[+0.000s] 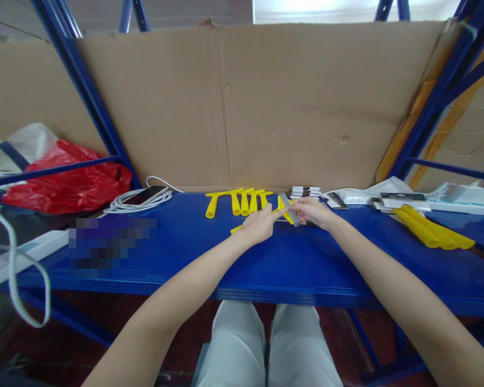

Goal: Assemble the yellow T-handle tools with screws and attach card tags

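Blue table [177,252], cardbd [290,102] far side. L hand [261,223] closed round yellow tool [280,203]; R hand [310,211] pinches grey strip [287,201] at tool's head.

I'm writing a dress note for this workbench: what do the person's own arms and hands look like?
The left hand and right hand wear no gloves. The left forearm and right forearm are bare, with no sleeve, watch, bracelet or cable visible. Any thin ring would be too small to make out.
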### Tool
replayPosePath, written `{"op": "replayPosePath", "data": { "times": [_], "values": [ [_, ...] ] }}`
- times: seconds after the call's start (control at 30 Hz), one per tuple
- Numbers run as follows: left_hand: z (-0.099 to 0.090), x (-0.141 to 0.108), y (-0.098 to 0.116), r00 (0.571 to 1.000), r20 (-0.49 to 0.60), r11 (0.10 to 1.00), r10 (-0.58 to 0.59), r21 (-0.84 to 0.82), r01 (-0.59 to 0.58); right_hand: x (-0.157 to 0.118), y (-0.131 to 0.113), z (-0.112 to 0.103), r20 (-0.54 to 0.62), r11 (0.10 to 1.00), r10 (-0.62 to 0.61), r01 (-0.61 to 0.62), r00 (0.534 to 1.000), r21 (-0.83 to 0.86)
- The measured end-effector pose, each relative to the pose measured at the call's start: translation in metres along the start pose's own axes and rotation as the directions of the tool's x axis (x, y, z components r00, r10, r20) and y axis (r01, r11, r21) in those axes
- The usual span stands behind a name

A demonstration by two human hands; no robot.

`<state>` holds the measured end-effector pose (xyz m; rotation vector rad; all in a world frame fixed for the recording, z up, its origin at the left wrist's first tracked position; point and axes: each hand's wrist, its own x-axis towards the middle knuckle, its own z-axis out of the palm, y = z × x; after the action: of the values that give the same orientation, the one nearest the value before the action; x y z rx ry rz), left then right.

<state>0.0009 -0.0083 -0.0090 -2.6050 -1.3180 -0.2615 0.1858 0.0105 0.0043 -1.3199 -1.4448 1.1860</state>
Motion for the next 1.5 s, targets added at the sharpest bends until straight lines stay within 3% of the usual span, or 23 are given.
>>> {"op": "replayPosePath", "data": {
  "times": [0.53,1.3,1.5],
  "values": [
    [-0.0051,-0.0050,0.0081,0.997,0.019,0.997,0.074,0.022,-0.075,0.0048,0.0057,0.0071,-0.141,0.999,-0.046,0.045,0.989,-0.008],
    [-0.0040,-0.0031,0.0046,0.995,0.007,0.995,0.101,0.006,-0.101,0.0067,0.0105,0.0068,-0.056,0.985,-0.038,0.047,0.998,0.166],
    [-0.0053,-0.0017,0.0001,1.000,0.022,0.999,0.013,-0.048,-0.012,0.0035,0.0073,0.0007,0.078,0.989,0.015,-0.026,0.997,0.148]
  ]
}}
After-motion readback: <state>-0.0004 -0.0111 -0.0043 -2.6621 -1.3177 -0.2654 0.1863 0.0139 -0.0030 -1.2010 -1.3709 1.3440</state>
